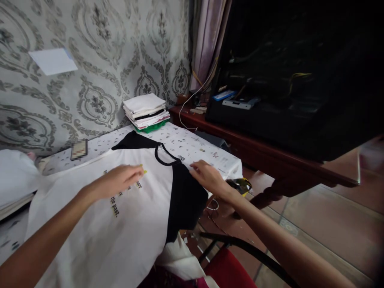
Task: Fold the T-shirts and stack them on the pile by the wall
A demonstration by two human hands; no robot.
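White and black, the T-shirt (144,228) lay spread front up across the patterned cover (210,156), its black collar (168,163) pointing away from the person. The left hand (124,180) was over the lettering (115,206) on the chest, fingers together and slightly bent; whether it touched or gripped the fabric, I could not tell. The right hand (208,177) had its bent fingertips at the upper edge of the near black sleeve (187,200); whether they pinched it was unclear.

Beyond the shirt, a stack of folded cloth (147,112), mostly white with green at the bottom, stood near the patterned wallpaper (99,68), where a sheet of white paper (54,61) hung. Rightward were a reddish-brown desk (270,156) bearing a large black screen (300,80), and, lower down, a red chair seat (231,268).
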